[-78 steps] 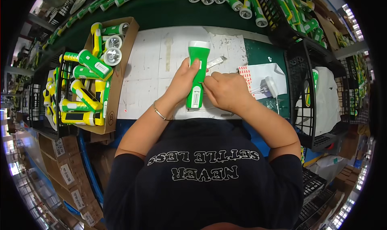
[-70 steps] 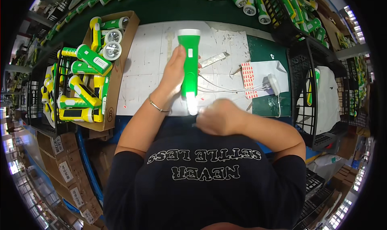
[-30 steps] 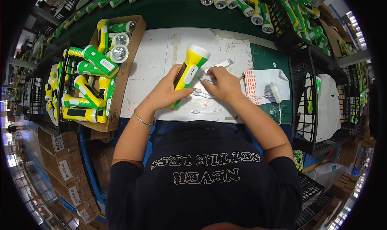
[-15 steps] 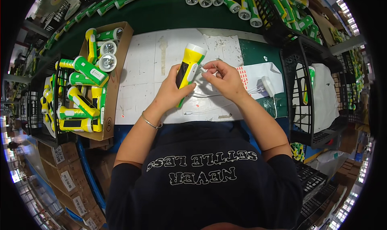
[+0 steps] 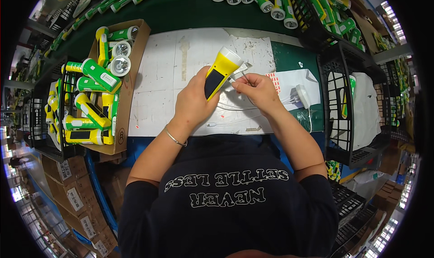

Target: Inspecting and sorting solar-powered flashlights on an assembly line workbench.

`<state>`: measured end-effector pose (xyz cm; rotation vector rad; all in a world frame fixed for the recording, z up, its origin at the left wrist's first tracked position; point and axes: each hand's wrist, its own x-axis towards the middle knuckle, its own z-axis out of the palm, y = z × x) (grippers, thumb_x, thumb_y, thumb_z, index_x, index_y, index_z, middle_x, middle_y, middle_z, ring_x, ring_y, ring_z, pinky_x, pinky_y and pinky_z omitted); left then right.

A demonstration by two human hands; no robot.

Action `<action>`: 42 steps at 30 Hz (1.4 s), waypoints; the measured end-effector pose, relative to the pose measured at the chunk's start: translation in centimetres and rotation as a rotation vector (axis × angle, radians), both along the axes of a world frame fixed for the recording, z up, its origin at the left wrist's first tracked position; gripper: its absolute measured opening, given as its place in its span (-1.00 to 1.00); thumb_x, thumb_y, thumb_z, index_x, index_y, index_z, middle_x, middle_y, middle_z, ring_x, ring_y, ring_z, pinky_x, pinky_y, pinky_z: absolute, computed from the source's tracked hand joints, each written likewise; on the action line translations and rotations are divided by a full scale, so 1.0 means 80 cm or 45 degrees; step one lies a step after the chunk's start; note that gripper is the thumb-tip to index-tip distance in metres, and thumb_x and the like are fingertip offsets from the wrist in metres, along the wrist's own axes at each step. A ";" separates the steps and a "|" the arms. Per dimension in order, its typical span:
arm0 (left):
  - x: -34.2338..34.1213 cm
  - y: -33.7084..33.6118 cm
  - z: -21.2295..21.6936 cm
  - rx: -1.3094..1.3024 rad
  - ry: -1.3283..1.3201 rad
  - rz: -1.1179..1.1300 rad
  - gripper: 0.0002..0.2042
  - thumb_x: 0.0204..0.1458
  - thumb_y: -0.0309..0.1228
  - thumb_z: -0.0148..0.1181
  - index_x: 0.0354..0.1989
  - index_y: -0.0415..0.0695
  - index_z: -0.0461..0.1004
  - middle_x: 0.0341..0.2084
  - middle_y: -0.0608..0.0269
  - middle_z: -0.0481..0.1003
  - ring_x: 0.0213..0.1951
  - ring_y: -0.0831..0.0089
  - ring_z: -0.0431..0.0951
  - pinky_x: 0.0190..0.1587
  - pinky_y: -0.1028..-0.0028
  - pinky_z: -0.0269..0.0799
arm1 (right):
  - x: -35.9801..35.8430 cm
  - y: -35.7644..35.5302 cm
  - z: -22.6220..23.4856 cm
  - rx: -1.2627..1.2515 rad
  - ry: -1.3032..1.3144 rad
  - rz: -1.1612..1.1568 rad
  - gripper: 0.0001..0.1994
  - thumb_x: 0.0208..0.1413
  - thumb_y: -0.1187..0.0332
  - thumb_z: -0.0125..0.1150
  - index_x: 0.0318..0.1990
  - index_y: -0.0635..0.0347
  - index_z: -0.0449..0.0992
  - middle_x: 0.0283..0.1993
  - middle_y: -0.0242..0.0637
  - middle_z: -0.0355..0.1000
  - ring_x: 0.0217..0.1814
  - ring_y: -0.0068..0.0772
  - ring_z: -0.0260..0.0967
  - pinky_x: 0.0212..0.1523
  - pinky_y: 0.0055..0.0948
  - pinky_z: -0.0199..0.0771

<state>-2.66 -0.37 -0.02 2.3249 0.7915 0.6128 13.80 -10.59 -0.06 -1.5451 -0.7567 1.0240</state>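
Note:
My left hand [image 5: 193, 99] is wrapped round a yellow flashlight [image 5: 217, 75] with a white head and a long black panel. The flashlight tilts up to the right, its panel toward me. Close by its right side, my right hand [image 5: 260, 93] is pinched on the thin end of a white cable [image 5: 232, 80]. Whether the cable's tip touches the flashlight cannot be made out. Several more white cables [image 5: 239, 108] run beneath the right hand to a white power adapter [image 5: 302, 94] lying on a white sheet. One loose plug [image 5: 210, 124] lies near the table's front edge.
At left, a cardboard box [image 5: 132, 77] is heaped with green and yellow flashlights, beside a black crate [image 5: 72, 154]. More flashlights [image 5: 276, 14] line the table's back. Black plastic crates [image 5: 337, 99] stand at right. A red-dotted label sheet [image 5: 274, 79] lies by the right hand.
My left hand has turned the flashlight so its black panel faces up toward me and its head points further right. The right hand has shifted slightly right and down, still at the flashlight's side.

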 end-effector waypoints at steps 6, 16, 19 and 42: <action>-0.003 0.001 0.001 -0.074 0.024 -0.055 -0.41 -0.16 -0.36 0.27 0.10 -0.11 0.18 -0.28 -0.05 0.49 -0.28 0.01 0.53 -0.25 0.27 0.46 | 0.007 -0.005 -0.001 -0.087 -0.220 0.086 -0.86 -0.03 0.39 0.28 -0.38 0.29 0.53 -0.50 -0.43 0.43 -0.47 -0.74 0.28 -0.44 -0.72 0.24; -0.004 -0.006 -0.002 -0.084 0.186 -0.052 -0.41 -0.13 -0.32 0.24 0.11 -0.12 0.16 -0.26 -0.05 0.49 -0.26 0.02 0.54 -0.23 0.27 0.46 | 0.011 -0.004 0.000 -0.181 -0.236 0.190 -0.82 -0.07 0.33 0.28 -0.46 0.29 0.52 -0.53 -0.43 0.43 -0.48 -0.70 0.29 -0.43 -0.66 0.28; -0.004 -0.008 -0.007 -0.190 0.098 -0.039 -0.40 -0.12 -0.31 0.25 0.11 -0.14 0.14 -0.27 -0.06 0.49 -0.27 0.04 0.54 -0.23 0.29 0.46 | 0.009 -0.003 0.010 -0.193 -0.035 0.148 -0.83 -0.07 0.33 0.28 -0.46 0.26 0.52 -0.52 -0.44 0.43 -0.47 -0.70 0.28 -0.42 -0.68 0.26; 0.007 0.039 -0.020 -1.222 -0.574 0.162 -0.63 0.12 -0.35 0.06 0.06 -0.13 0.16 -0.26 0.22 0.40 -0.20 0.53 0.42 -0.25 0.51 0.38 | -0.007 -0.021 0.022 0.096 -0.835 0.058 -0.71 -0.10 0.25 0.32 -0.27 0.21 0.46 -0.29 -0.31 0.44 -0.40 -0.50 0.34 -0.36 -0.55 0.33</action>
